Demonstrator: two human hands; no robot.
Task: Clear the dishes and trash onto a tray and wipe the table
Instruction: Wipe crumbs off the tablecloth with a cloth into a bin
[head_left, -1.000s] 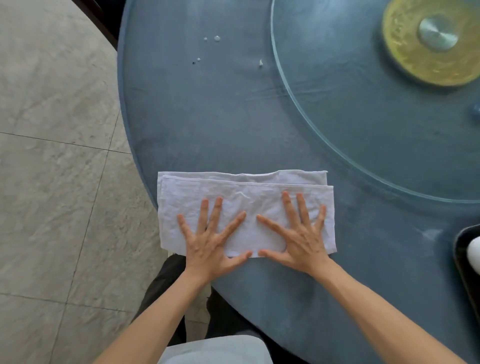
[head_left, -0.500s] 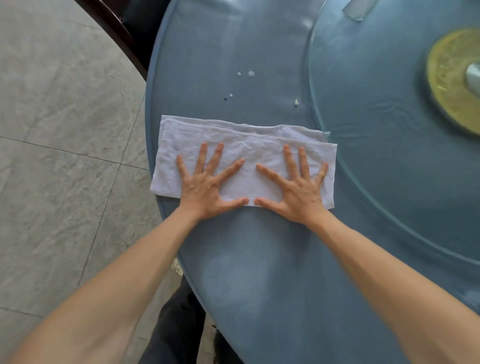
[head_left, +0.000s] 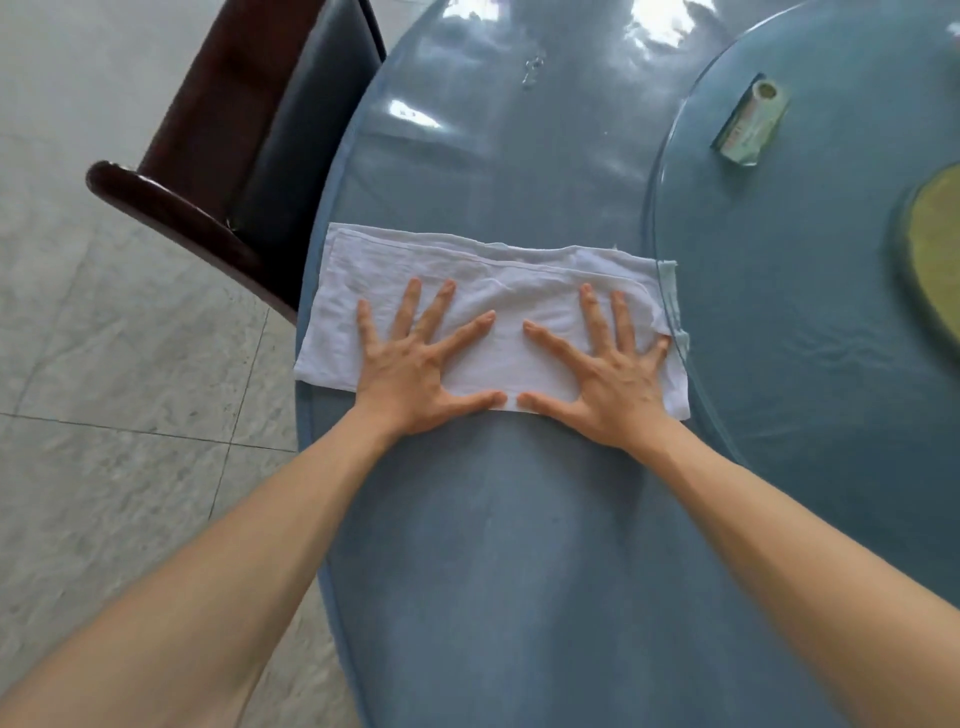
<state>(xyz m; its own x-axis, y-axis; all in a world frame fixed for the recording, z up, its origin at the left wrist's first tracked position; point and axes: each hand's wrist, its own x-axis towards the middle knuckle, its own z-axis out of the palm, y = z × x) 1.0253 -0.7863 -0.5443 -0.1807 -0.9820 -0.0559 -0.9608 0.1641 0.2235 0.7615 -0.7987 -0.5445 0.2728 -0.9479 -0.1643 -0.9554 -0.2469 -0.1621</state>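
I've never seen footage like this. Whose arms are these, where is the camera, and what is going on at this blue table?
No machine here: a person wears a wide-angle camera on the head, looking forward and down, so the two bare arms are the person's own. The left hand and right hand lie flat, fingers spread, pressing a folded white cloth onto the round blue table. Nothing is gripped; the cloth is only pressed, as for wiping. To the right lies a round glass turntable with a small rolled wrapper on it; the cloth's right end overlaps its rim. A dark wooden chair stands at the table's left edge.
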